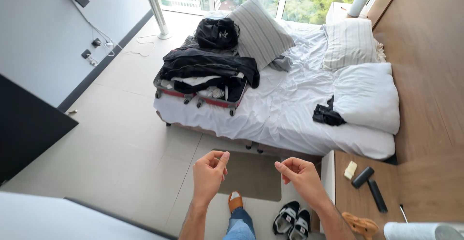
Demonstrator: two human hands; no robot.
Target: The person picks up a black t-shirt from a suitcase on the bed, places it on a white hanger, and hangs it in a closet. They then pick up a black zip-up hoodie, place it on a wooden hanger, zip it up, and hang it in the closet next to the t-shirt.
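Note:
My left hand [209,175] and my right hand [300,175] are raised side by side in front of me, above the floor at the foot of a bed. Each has its fingers curled with thumb and forefinger pinched together; nothing shows between them. The bed [290,109] has crumpled white sheets. An open suitcase [200,92] lies on its left edge, stuffed with black clothes [208,66].
A striped pillow [258,30], another striped pillow [349,44] and a white pillow [367,95] lie on the bed, with a small black garment [327,115]. A grey mat [251,175], sandals [292,218] and a wooden nightstand [357,196] with black cylinders [369,187] are near my feet.

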